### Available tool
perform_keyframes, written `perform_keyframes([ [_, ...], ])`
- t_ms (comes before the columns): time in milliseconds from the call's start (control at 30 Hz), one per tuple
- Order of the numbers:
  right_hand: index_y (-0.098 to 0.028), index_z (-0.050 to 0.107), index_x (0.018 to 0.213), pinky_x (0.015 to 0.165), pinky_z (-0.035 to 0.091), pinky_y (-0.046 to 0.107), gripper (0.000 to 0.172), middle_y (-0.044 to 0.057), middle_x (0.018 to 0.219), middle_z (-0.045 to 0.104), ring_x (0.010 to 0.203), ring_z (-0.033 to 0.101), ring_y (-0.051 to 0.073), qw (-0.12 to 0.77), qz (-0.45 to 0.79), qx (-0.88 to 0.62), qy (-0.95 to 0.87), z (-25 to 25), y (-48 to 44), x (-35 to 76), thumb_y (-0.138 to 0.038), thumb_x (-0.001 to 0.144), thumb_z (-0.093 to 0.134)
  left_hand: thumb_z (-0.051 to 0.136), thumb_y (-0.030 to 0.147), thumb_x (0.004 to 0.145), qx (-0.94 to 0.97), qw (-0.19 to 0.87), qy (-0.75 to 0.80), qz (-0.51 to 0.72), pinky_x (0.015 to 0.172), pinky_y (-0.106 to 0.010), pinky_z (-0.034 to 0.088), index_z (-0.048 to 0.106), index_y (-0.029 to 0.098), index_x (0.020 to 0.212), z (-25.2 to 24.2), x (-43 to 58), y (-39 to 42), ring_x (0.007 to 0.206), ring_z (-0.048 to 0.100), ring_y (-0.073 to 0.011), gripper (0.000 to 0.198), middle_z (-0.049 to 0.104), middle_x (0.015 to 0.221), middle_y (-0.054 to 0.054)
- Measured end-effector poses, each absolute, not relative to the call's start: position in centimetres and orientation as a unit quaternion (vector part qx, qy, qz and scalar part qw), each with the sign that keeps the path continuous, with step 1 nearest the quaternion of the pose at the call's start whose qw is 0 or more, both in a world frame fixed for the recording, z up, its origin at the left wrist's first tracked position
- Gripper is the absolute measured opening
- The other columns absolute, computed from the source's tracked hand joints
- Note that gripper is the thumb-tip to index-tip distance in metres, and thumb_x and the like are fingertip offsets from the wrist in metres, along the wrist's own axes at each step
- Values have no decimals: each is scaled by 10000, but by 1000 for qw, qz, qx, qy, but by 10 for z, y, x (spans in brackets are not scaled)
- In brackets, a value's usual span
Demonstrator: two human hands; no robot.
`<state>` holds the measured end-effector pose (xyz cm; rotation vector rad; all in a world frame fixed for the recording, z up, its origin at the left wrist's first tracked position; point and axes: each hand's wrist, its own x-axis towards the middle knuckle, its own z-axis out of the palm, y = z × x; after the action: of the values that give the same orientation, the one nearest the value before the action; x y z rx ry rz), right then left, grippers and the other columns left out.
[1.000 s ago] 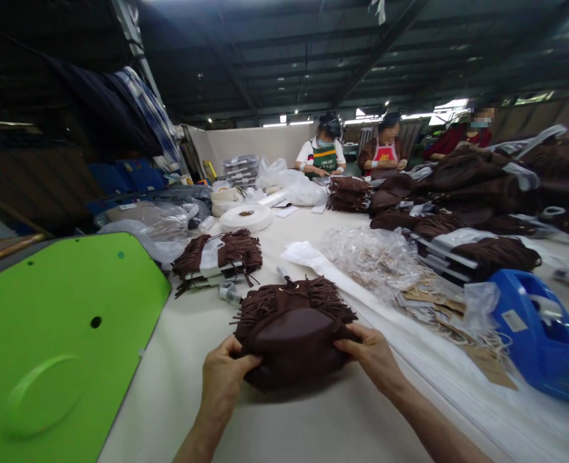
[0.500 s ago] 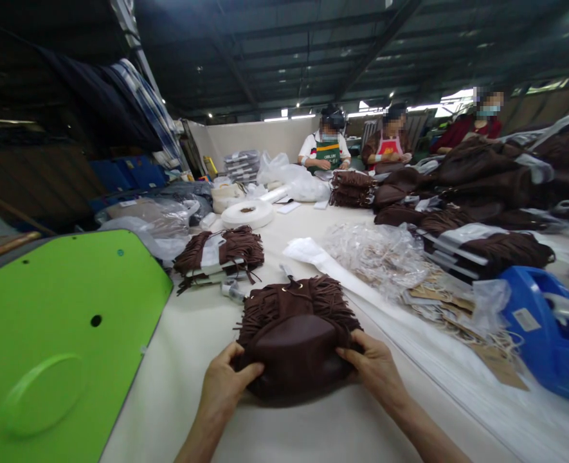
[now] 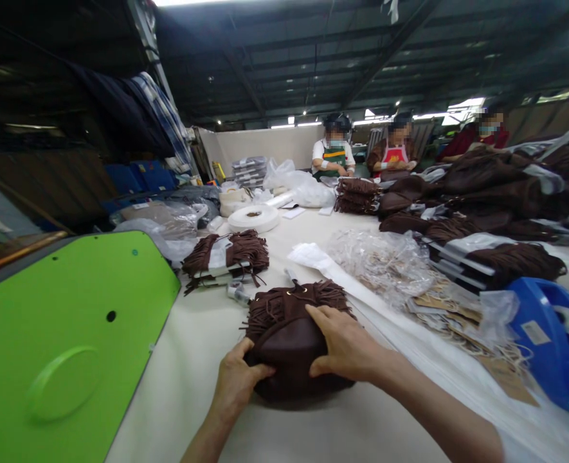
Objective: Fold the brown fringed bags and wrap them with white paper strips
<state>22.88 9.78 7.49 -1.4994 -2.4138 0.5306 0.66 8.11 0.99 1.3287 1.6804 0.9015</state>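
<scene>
A dark brown fringed leather bag (image 3: pixel 289 350) lies on the white table right before me, its smooth rounded part toward me and its fringe and eyelets at the far side. My left hand (image 3: pixel 240 378) grips the bag's left edge, thumb on the front and fingers partly hidden behind. Across the bag's right half lies my right hand (image 3: pixel 349 347), thumb and fingers stretched apart on the leather. Just beyond the bag, a small clear-wrapped piece (image 3: pixel 238 293) lies beside a stack of brown fringed pieces (image 3: pixel 226 257) with a pale band around it.
To my left stands a bright green panel (image 3: pixel 81 321). A blue tape dispenser (image 3: pixel 549 341), tags with strings (image 3: pixel 481 341) and clear plastic (image 3: pixel 385 257) lie on the right. A white tape roll (image 3: pixel 254 218) and brown bags (image 3: pixel 491 173) are farther back, where co-workers (image 3: pixel 333 151) sit.
My right hand has left the bag's right edge and moved left onto its front, fingers now spread. My left hand still grips the left edge. The view has shifted slightly.
</scene>
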Motion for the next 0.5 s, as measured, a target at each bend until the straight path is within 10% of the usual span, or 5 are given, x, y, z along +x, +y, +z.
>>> perform_keyframes([
  [500,-160,526,882,734,378,336,405,79,922,583,872,528,252,163,57,-531,-829,33,104,209,-206,569,780,673,210,417,507,353,677,400,539,-206,253,374,197,514,-15,4,95,564,336,-102,314,352,502,100],
])
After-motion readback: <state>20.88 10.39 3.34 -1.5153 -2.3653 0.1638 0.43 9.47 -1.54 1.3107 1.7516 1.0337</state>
